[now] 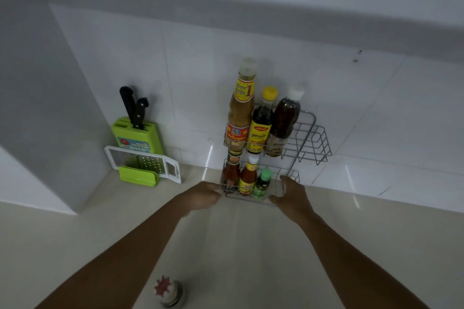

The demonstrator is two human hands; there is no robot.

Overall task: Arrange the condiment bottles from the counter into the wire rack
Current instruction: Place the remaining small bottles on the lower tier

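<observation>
While both bare arms reach forward over the pale counter (251,246), the left hand (200,195) rests against the left end of the wire rack (305,140) at its lower tier, fingers curled toward the frame, though I cannot tell whether they actually clamp the wire. At about three o'clock from it, the right hand (292,195) sits at the front right corner of that lower tier, fingers spread apart and touching or nearly touching the wire. The rack stands at twelve o'clock from the hands, against the white tiled wall (150,70). Its upper tier holds three upright bottles side by side: a tall tan sauce bottle (239,108) on the left, a dark bottle with a yellow cap (262,120) in the middle, and a dark bottle with a white cap (285,120) on the right. The lower tier holds a red sauce bottle (231,173), an orange sauce bottle (248,175) and a small green bottle (263,183). Toward ten o'clock, in the corner, a green knife block (138,135) holds two black-handled knives (133,108), with a white grater (143,160) leaning in front. Near six o'clock, a small round jar with a red patterned lid (169,291) sits on the counter.
</observation>
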